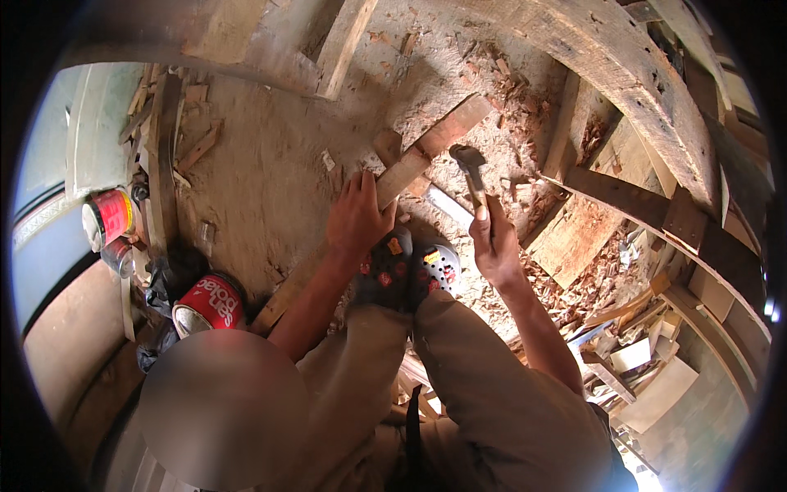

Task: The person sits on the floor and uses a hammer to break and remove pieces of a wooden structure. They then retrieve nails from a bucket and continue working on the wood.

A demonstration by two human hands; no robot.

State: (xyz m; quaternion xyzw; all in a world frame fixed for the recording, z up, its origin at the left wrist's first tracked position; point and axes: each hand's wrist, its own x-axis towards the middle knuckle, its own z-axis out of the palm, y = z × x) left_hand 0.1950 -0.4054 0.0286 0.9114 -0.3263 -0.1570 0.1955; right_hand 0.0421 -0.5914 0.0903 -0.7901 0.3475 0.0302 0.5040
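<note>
My right hand (495, 244) grips the handle of a hammer (469, 170), whose dark head points away from me, just right of the wood. My left hand (358, 217) is closed around a long wooden strip (402, 176) that slants from the lower left to the upper right. A short wood piece (387, 148) crosses the strip beyond my left fingers, and the two touch. A pale, brightly lit flat strip (449, 207) lies between the crossing and my right hand. The hammer head appears apart from the wood. My left fingertips are partly hidden.
My feet in dark clogs (387, 271) are just below the wood. Paint cans, one red (211, 302), stand at the left. A large curved timber (607, 61) arches over the upper right. Wood chips (525, 176) and offcuts (652, 385) litter the right side.
</note>
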